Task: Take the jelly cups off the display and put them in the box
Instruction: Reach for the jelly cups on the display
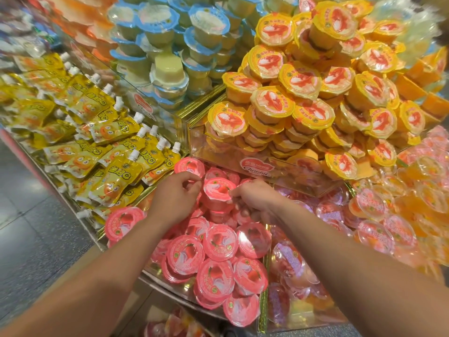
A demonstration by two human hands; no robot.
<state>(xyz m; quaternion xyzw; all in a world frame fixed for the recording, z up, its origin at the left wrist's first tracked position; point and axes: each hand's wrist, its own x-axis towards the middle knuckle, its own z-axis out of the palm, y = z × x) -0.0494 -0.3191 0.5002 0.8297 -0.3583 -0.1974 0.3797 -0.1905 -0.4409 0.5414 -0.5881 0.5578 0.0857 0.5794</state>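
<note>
pink jelly cup [217, 190] | right hand [255, 198] fingers pinch its rim | left hand [175, 198] fingers curled alongside (grip unclear)

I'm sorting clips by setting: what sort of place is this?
Probably a shop's sweets display: clear bins heaped with pink-lidded jelly cups, yellow-lidded cups and spouted drink pouches, with a brand label on one bin front.

Bkgd packs [410, 23] blurred, right hand [255, 198] lower fingers smeared, forearms [80, 285] cut off
</note>
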